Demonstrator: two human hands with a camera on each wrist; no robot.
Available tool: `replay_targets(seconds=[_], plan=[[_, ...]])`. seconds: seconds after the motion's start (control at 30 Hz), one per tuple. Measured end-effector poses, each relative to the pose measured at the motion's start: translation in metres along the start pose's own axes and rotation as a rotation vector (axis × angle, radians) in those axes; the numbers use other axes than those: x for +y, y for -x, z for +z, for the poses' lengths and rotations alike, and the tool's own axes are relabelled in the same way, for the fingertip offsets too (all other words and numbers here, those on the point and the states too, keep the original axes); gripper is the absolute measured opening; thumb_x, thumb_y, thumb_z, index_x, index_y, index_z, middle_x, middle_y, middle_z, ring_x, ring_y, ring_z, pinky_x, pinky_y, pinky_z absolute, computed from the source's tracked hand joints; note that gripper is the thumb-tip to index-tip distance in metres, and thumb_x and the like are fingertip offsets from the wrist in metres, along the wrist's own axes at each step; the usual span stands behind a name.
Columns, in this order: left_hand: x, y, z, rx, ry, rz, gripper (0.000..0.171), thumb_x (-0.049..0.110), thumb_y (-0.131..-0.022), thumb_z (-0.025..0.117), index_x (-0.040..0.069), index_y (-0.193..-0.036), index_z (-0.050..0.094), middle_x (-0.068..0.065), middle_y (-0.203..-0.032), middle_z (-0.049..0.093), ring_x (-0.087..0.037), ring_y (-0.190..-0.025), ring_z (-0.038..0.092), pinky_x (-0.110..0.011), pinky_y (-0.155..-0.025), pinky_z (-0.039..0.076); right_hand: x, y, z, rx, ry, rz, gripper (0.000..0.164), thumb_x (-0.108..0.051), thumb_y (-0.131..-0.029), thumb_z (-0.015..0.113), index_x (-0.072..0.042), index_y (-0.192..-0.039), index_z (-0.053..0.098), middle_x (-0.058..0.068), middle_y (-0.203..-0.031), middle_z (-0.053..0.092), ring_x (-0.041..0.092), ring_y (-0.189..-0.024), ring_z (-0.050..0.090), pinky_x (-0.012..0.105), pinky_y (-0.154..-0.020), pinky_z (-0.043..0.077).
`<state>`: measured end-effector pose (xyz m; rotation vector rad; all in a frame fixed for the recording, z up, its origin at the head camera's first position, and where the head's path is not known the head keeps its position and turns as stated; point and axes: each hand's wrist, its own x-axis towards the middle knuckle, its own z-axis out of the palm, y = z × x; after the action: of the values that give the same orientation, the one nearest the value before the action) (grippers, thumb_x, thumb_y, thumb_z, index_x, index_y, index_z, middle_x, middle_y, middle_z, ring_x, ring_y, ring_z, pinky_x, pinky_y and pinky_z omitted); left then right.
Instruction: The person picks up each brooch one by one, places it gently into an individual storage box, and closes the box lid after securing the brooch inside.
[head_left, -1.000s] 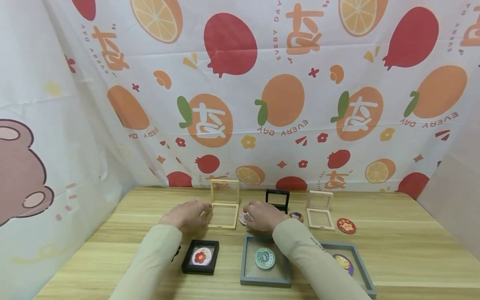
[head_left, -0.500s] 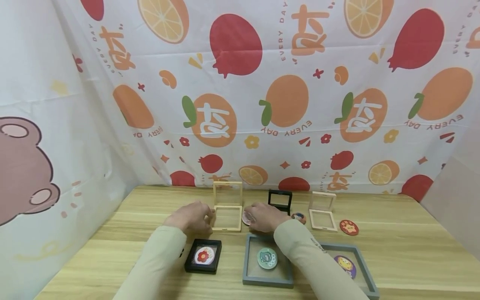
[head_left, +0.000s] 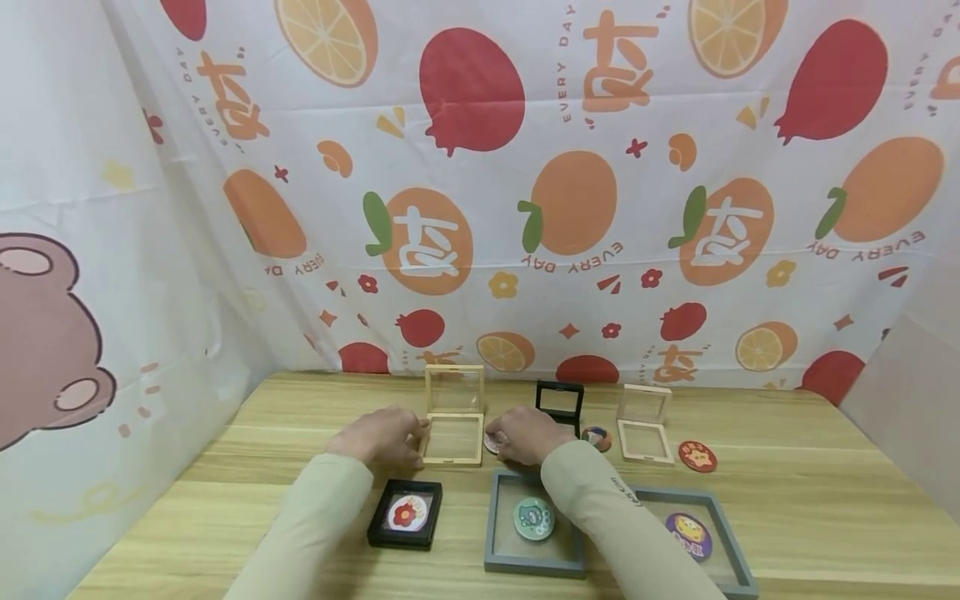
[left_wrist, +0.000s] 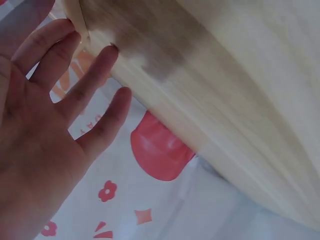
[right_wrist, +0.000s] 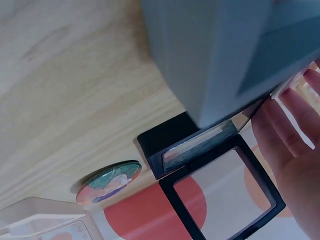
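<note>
My left hand (head_left: 382, 436) rests at the left edge of a pale wooden display frame (head_left: 453, 462), which stands opened with its clear lid upright. In the left wrist view, the left hand's fingers (left_wrist: 95, 75) are spread and slightly bent, tips near the frame's edge. Just right of that frame, my right hand (head_left: 528, 435) pinches a round pinkish badge (head_left: 492, 443) at table level; the hand partly covers it. In the right wrist view, the right fingers (right_wrist: 292, 117) reach that badge beyond a small opened black frame (right_wrist: 172, 192).
Nearer me are a black frame (head_left: 375, 533) with a flower badge and two grey frames (head_left: 489, 533) (head_left: 738, 550) with badges. To the right stand a small pale opened frame (head_left: 647, 457), a dark picture badge (head_left: 597, 438) and a red badge (head_left: 697, 456). A printed cloth (head_left: 480, 217) hangs behind.
The view shifted slightly. The right fingers have closed in a little on the pinkish badge, now seen as a narrower strip. My left hand has stayed at the wooden frame's edge.
</note>
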<state>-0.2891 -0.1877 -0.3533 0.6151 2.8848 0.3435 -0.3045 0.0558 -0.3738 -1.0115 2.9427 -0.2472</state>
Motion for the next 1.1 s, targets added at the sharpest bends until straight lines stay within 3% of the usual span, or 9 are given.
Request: replay_targets(seconds=[0.03, 0.1, 0.2, 0.27, 0.53, 0.73, 0.9, 1.1], plan=[[0.002, 0.000, 0.000, 0.004, 0.001, 0.005, 0.011, 0.011, -0.081, 0.085, 0.006, -0.082, 0.075, -0.011, -0.127, 0.069, -0.023, -0.096, 0.062, -0.041, -0.078, 0.051, 0.001, 0.000, 0.000, 0.004, -0.006, 0.005, 0.032, -0.009, -0.088, 0.079, -0.009, -0.120, 0.075, 0.005, -0.118, 0.072, 0.026, -0.114, 0.065, 0.041, -0.095, 0.052], [0.006, 0.000, -0.001, 0.016, -0.007, 0.016, 0.021, 0.009, -0.080, 0.084, 0.010, -0.069, 0.066, -0.008, -0.106, 0.073, -0.019, -0.082, 0.058, -0.037, -0.070, 0.047, 0.001, -0.001, 0.001, 0.009, -0.018, 0.014, 0.032, -0.009, -0.087, 0.080, -0.009, -0.118, 0.076, 0.005, -0.118, 0.072, 0.027, -0.115, 0.064, 0.041, -0.095, 0.052], [0.008, 0.002, -0.002, 0.030, -0.031, 0.010, 0.029, 0.010, -0.077, 0.086, 0.013, -0.064, 0.061, 0.001, -0.077, 0.060, -0.016, -0.069, 0.049, -0.033, -0.062, 0.043, -0.001, -0.002, 0.003, 0.011, -0.022, 0.022, 0.031, -0.009, -0.086, 0.081, -0.010, -0.117, 0.076, 0.004, -0.118, 0.072, 0.027, -0.116, 0.063, 0.041, -0.097, 0.051], [0.007, 0.003, -0.003, 0.034, -0.040, -0.001, 0.029, 0.010, -0.076, 0.087, 0.013, -0.063, 0.061, 0.003, -0.070, 0.052, -0.016, -0.067, 0.048, -0.032, -0.060, 0.043, -0.003, -0.003, 0.004, 0.010, -0.020, 0.020, 0.030, -0.010, -0.087, 0.080, -0.011, -0.117, 0.076, 0.004, -0.118, 0.072, 0.027, -0.116, 0.063, 0.040, -0.098, 0.050], [0.009, 0.000, -0.003, 0.031, -0.036, 0.030, 0.030, 0.007, -0.075, 0.087, 0.011, -0.061, 0.061, 0.003, -0.071, 0.052, -0.015, -0.068, 0.047, -0.031, -0.062, 0.043, -0.004, -0.004, 0.002, -0.001, -0.021, 0.078, 0.030, -0.011, -0.087, 0.081, -0.012, -0.116, 0.077, 0.001, -0.120, 0.072, 0.026, -0.119, 0.062, 0.040, -0.099, 0.050], [0.011, 0.000, -0.003, 0.033, 0.005, -0.062, 0.029, 0.005, -0.074, 0.089, 0.010, -0.070, 0.060, 0.002, -0.072, 0.054, -0.016, -0.069, 0.049, -0.031, -0.062, 0.044, -0.007, -0.005, -0.001, -0.004, -0.027, 0.035, 0.025, -0.009, -0.085, 0.082, -0.010, -0.110, 0.078, 0.001, -0.110, 0.073, 0.022, -0.109, 0.064, 0.037, -0.093, 0.052], [0.012, 0.000, -0.004, 0.029, -0.004, -0.081, 0.029, 0.007, -0.074, 0.089, 0.011, -0.071, 0.061, 0.002, -0.074, 0.055, -0.017, -0.071, 0.050, -0.034, -0.064, 0.045, -0.007, -0.006, -0.002, 0.004, 0.052, -0.029, 0.014, -0.011, -0.082, 0.085, -0.014, -0.093, 0.075, -0.004, -0.091, 0.067, 0.014, -0.088, 0.060, 0.031, -0.078, 0.052], [0.013, -0.002, -0.003, 0.016, 0.005, -0.094, 0.029, 0.008, -0.076, 0.089, 0.012, -0.069, 0.061, 0.002, -0.074, 0.055, -0.017, -0.070, 0.050, -0.033, -0.062, 0.043, -0.006, -0.006, -0.005, -0.041, 0.069, -0.019, 0.017, -0.015, -0.080, 0.088, -0.015, -0.090, 0.073, -0.006, -0.091, 0.065, 0.013, -0.089, 0.060, 0.031, -0.077, 0.052]])
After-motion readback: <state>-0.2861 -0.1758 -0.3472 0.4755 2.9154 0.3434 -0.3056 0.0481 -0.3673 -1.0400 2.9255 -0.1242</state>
